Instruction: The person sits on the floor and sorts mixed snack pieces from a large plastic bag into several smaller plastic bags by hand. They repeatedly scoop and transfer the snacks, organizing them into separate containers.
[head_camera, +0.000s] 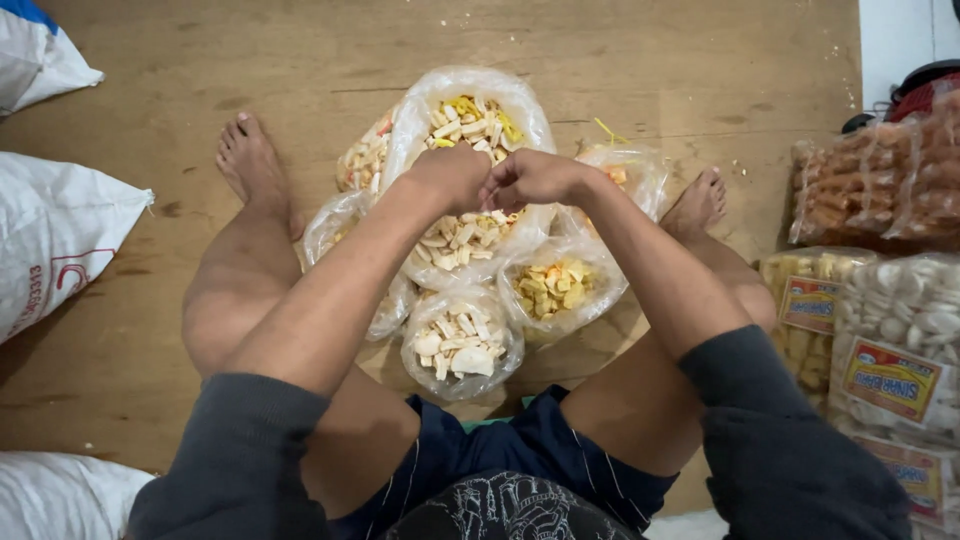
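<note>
Frame centre, wooden floor (200, 60): left hand (452, 175) and right hand (528, 178), knuckles together, pinch the neck of a clear bag of pale crackers (465, 240) among filled bags — likely tying; next calls for firm cinching.

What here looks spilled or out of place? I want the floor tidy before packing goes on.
Little stands out. A few pale crumbs lie loose on the wooden floor near the foot on the right. A yellow tie pokes out beside the snack bags. Both hands, left hand and right hand, are closed over the middle bag.
</note>
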